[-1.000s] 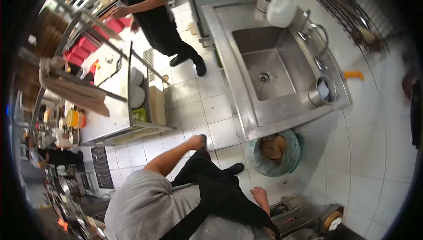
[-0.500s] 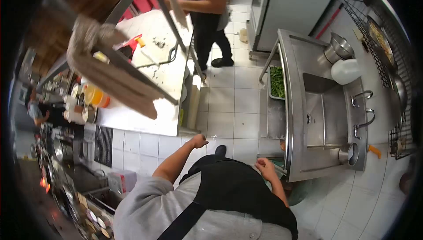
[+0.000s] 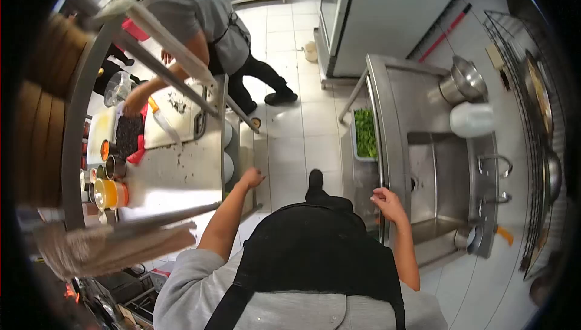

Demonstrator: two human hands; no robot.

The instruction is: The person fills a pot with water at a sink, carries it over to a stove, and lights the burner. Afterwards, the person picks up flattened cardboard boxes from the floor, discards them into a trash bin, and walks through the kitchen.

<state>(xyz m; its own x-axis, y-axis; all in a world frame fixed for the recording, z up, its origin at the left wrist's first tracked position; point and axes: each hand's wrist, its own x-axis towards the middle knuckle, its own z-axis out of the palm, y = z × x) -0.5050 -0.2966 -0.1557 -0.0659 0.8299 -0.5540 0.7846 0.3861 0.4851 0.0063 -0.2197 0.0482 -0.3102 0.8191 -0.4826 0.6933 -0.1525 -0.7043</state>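
My left hand (image 3: 252,177) hangs beside the metal prep table (image 3: 172,181), loosely closed with nothing showing in it. On my other side, my right hand (image 3: 390,203) is at the front of the steel sink unit (image 3: 396,148), its fingers bent but apart and holding nothing. Inside the sink unit's frame, on a lower level, sits a tray of green vegetables (image 3: 365,133). A cutting board (image 3: 166,125) on the table bears a knife (image 3: 164,119) with an orange handle and dark scraps. Beside it is a container of dark contents (image 3: 128,136).
Another person (image 3: 200,21) stands at the table's far end, one arm reaching over it. A tall fridge (image 3: 393,15) stands ahead on the right. Metal pots (image 3: 463,82) and a white jug (image 3: 472,120) are by the sink. A cloth (image 3: 115,248) hangs on a rail at left.
I have moved forward along the aisle, with the table and sink now closer alongside. My right hand has risen beside the sink's edge. The other person now leans over the table.
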